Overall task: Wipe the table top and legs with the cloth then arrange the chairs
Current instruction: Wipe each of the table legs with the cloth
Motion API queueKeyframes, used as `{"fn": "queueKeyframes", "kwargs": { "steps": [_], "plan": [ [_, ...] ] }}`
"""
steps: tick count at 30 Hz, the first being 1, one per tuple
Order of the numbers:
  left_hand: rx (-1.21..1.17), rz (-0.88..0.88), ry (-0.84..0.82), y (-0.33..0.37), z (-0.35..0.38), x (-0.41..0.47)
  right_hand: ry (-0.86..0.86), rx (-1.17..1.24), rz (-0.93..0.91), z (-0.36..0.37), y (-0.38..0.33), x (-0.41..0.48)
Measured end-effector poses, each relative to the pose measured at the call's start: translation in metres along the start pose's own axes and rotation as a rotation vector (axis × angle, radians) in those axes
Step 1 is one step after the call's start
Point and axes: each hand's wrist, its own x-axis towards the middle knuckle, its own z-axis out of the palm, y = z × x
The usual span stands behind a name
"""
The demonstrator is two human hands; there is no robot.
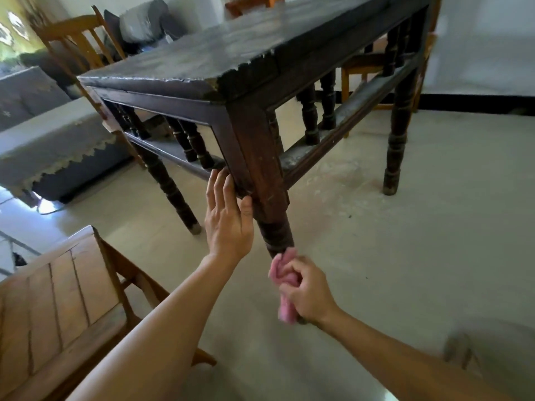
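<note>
A wooden chair (58, 299) of slatted wood stands at lower left, close beside the left forearm. A second chair (72, 41) sits behind the far left corner of the surface (217, 50). A third chair (364, 68) shows through the turned spindles on the right side, pushed partly beneath it. A grey sofa (37, 140) with a lace-edged cover lies along the left, well apart from the hands, with cushions (144, 21) further back. The floor (390, 241) is pale and scuffed (a whitish patch spreads near the right side of the frame). The surface is dark, worn wood, chipped along its nearest edge.

The near corner leg (260, 175) stands between the two hands. The left hand (228, 218) is released, with straight fingers laid flat against the leg's left face. Its thumb touches the front edge just above where the square post turns round. The right hand (307, 287) is lower and clenched round a pink cloth (282, 273). The cloth's upper end meets the turned lower part of the leg, and its other end hangs out below the fist. The foot of that leg is hidden behind cloth and hand.
</note>
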Motion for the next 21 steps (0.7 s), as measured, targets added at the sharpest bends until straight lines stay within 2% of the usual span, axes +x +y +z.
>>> {"fn": "queueKeyframes", "kwargs": {
  "steps": [1, 2, 4, 6, 8, 11, 13, 14, 15, 16, 19, 21],
  "plan": [
    [0.0, 0.001, 0.008, -0.003, 0.002, 0.0, -0.068, -0.057, 0.047, -0.002, 0.01, -0.005],
    [0.0, 0.002, 0.012, -0.005, 0.004, 0.0, -0.04, -0.051, 0.103, -0.008, 0.014, -0.004],
    [-0.005, 0.003, 0.018, -0.008, 0.007, 0.0, 0.168, 0.027, 0.151, -0.024, 0.016, 0.019],
    [-0.022, 0.004, 0.035, -0.01, 0.009, 0.0, 0.295, 0.045, 0.073, -0.035, 0.0, 0.045],
    [-0.038, 0.02, 0.065, -0.012, 0.013, 0.0, 0.342, 0.138, -0.02, -0.027, -0.013, 0.06],
    [-0.061, 0.027, 0.111, -0.013, 0.017, 0.001, 0.318, 0.094, -0.112, 0.003, 0.002, 0.038],
    [-0.072, 0.034, 0.139, -0.012, 0.019, 0.0, 0.161, -0.099, -0.17, 0.01, 0.039, 0.01],
    [-0.074, 0.043, 0.15, -0.012, 0.02, 0.0, 0.067, -0.203, -0.153, 0.006, 0.056, 0.002],
    [-0.076, 0.054, 0.158, -0.013, 0.021, 0.0, 0.043, -0.269, -0.113, -0.001, 0.067, 0.001],
    [-0.074, 0.065, 0.165, -0.013, 0.022, 0.0, 0.093, -0.291, -0.08, -0.008, 0.074, 0.009],
    [-0.081, 0.083, 0.196, -0.017, 0.026, -0.001, 0.363, -0.076, -0.143, -0.026, 0.05, 0.052],
    [-0.1, 0.095, 0.225, -0.018, 0.029, -0.002, 0.446, 0.148, -0.223, -0.023, 0.018, 0.067]
  ]
}}
